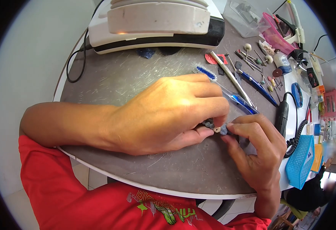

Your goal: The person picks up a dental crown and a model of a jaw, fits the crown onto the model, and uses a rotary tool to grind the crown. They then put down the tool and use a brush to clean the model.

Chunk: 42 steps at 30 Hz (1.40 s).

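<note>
My left hand reaches in from the left over the grey tabletop, its thumb and fingers closed round a small blue-grey piece that looks like part of a dental model. A cream, tooth-like crown with a dark spot shows at the left thumb tip. From the right, my right hand pinches the same piece between thumb and forefinger. Most of the piece is hidden by the fingers. Just beyond the hands lies a clear-handled brush with blue and white bristles.
A white machine stands at the back. To the right lie a silver rod, a blue pen-like tool, several burs and polishing tips, a black handpiece with coiled cord, and a blue basket. Another person is at far right.
</note>
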Motion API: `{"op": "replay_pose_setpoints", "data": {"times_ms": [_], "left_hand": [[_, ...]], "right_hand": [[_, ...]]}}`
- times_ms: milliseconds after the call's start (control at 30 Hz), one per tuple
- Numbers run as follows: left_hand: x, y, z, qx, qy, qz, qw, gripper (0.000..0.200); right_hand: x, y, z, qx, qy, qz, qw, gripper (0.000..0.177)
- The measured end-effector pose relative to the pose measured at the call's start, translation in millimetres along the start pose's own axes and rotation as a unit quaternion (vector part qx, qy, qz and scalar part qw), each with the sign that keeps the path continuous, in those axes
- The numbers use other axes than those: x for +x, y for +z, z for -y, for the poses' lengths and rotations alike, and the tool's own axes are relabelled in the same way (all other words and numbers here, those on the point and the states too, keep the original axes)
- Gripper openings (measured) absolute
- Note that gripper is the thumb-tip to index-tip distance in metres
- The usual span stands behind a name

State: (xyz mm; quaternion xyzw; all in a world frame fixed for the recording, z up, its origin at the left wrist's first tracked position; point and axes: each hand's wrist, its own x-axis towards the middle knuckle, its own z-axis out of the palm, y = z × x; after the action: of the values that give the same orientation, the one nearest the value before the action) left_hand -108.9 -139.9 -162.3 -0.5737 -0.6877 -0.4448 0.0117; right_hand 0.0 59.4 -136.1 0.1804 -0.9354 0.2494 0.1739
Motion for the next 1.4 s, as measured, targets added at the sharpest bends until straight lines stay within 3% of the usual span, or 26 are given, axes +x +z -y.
{"op": "replay_pose_setpoints", "data": {"times_ms": [800,900,933,1000,1067,1167,1200,1333,1400], "left_hand": [[4,-9,-9,-0.055,-0.054,0.018,0.997,0.018],[3,-12,-13,-0.134,-0.021,-0.031,0.99,0.018],[2,-13,-16,-0.137,-0.014,-0.028,0.99,0.018],[-6,-13,-24,-0.235,-0.059,-0.054,0.969,0.019],[-12,-16,-34,-0.275,-0.083,-0.052,0.957,0.019],[-18,-23,-44,-0.375,-0.265,-0.022,0.888,0.018],[-19,-23,-43,-0.374,-0.266,-0.024,0.888,0.018],[-30,-26,-31,-0.438,-0.304,-0.033,0.845,0.025],[-31,-27,-27,-0.504,-0.293,-0.03,0.812,0.025]], "right_hand": [[-2,-3,4,-0.055,-0.014,0.022,0.998,0.025],[-8,-23,6,-0.021,0.083,-0.068,0.994,0.037],[-15,-37,5,-0.012,0.196,-0.11,0.974,0.036],[-32,-66,-2,-0.128,0.307,-0.103,0.937,0.042],[-49,-77,-7,-0.217,0.367,-0.032,0.904,0.052],[-65,-69,-3,-0.232,0.404,0.061,0.883,0.058],[-65,-65,-2,-0.245,0.408,0.093,0.875,0.057],[-84,-66,-34,-0.058,0.376,-0.016,0.925,0.047],[-86,-68,-32,0.174,0.43,-0.142,0.875,0.038]]}}
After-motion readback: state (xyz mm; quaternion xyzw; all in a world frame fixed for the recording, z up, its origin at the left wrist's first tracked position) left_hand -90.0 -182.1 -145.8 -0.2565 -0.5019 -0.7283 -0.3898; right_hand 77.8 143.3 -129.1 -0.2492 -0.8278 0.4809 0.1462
